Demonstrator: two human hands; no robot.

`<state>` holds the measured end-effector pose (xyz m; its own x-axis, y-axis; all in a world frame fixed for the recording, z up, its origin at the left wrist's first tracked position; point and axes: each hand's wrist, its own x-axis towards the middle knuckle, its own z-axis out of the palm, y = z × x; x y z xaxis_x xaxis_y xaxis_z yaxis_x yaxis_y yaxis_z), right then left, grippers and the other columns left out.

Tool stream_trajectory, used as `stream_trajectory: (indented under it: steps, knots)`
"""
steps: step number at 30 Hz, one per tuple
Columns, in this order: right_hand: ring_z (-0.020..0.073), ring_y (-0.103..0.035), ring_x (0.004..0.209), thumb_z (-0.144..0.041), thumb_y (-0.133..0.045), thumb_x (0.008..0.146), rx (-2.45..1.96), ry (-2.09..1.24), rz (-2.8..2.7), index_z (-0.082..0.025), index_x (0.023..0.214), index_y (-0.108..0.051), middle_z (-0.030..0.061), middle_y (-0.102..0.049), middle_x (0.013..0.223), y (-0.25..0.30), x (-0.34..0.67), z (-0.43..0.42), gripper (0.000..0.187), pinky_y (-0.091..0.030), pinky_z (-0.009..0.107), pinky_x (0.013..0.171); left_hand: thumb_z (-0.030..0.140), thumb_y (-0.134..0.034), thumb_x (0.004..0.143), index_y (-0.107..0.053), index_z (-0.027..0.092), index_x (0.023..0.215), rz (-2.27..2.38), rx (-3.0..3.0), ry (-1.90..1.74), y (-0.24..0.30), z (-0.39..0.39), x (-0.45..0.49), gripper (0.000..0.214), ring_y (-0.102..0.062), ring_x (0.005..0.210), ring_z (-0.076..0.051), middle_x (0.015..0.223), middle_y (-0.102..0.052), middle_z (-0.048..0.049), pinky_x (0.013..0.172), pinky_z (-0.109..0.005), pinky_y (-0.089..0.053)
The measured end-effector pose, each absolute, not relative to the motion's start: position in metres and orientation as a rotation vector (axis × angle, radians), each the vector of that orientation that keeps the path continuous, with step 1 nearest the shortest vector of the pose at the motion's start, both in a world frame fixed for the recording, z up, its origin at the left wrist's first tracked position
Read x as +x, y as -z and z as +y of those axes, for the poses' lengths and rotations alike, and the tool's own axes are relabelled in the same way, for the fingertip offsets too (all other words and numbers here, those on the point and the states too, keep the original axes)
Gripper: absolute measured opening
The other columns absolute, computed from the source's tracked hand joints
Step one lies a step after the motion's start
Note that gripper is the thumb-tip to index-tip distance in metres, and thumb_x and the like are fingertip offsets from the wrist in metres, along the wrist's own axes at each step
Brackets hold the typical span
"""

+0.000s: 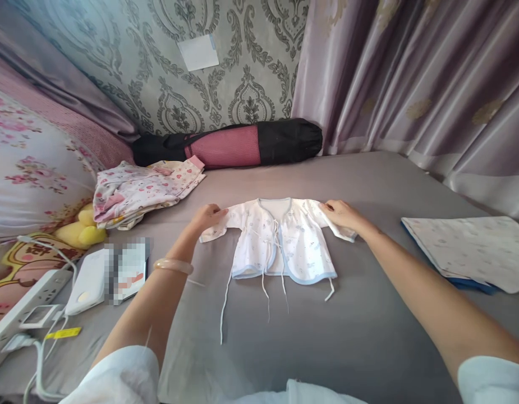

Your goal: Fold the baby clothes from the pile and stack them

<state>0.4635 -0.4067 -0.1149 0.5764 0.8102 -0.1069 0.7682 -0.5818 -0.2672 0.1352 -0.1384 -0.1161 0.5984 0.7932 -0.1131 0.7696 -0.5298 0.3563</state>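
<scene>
A small white baby shirt [301,241] with pale blue trim and a faint print lies spread on the grey bed sheet [347,331]. Its neckline faces away from me, and thin white ties hang loose past the hem. My left hand [209,216] is closed on the left-side sleeve, thumb and fingers pinching the fabric. At the opposite sleeve, my right hand [340,213] pinches the cloth in the same way. Both sleeves stretch outward from the body of the shirt. A pale bangle [174,266] circles my left wrist.
Folded printed clothes [147,188] and a yellow plush toy [82,227] lie at the left. Nearer are a power strip [27,314] with cables and a white power bank [87,280]. Folded white cloth [473,247] rests at the right. A black-and-pink rolled bag [225,147] lies along the wall.
</scene>
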Motion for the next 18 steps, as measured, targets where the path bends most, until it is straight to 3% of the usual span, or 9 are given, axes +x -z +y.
stream_trajectory:
  steps: [6, 10, 14, 18]
  knots:
    - [0.0201, -0.065, 0.077, -0.041, -0.051, 0.087, -2.568, -0.381, -1.196, -0.018, 0.090, -0.072, 0.0055, -0.073, 0.083, 0.117, 0.473, -0.445, 0.031, -0.042, 0.024, 0.061, 0.066, -0.061, 0.064, -0.066, 0.017, 0.076, 1.229, 2.134, -0.263, 0.117, -0.143, 0.078, 0.051, -0.052, 0.064, -0.016, 0.064, -0.056, 0.0007, 0.055, -0.024, -0.036]
    - [0.0208, -0.066, 0.085, -0.035, -0.053, 0.086, -2.508, -0.400, -1.105, -0.016, 0.096, -0.072, 0.0078, -0.075, 0.092, 0.119, 0.475, -0.453, 0.028, -0.045, 0.025, 0.067, 0.062, -0.066, 0.060, -0.064, 0.016, 0.077, 1.252, 1.953, -0.336, 0.117, -0.149, 0.063, 0.049, -0.049, 0.060, -0.014, 0.063, -0.053, 0.0024, 0.055, -0.024, -0.039]
    - [0.0233, -0.065, 0.092, -0.036, -0.049, 0.091, -2.544, -0.243, -1.179, -0.019, 0.105, -0.072, 0.0094, -0.073, 0.102, 0.119, 0.483, -0.455, 0.032, -0.045, 0.029, 0.073, 0.052, -0.056, 0.073, -0.063, 0.016, 0.085, 1.397, 2.008, -0.464, 0.118, -0.149, 0.067, 0.038, -0.052, 0.064, -0.016, 0.067, -0.055, 0.0005, 0.058, -0.025, -0.041]
    - [0.0244, -0.063, 0.090, -0.037, -0.038, 0.097, -2.673, 0.058, -1.268, -0.022, 0.115, -0.069, 0.0115, -0.067, 0.112, 0.115, 0.488, -0.455, 0.039, -0.041, 0.032, 0.070, 0.036, -0.045, 0.087, -0.062, 0.016, 0.100, 1.544, 2.229, -0.559, 0.120, -0.146, 0.081, 0.029, -0.060, 0.083, -0.022, 0.084, -0.065, -0.0071, 0.070, -0.028, -0.043]
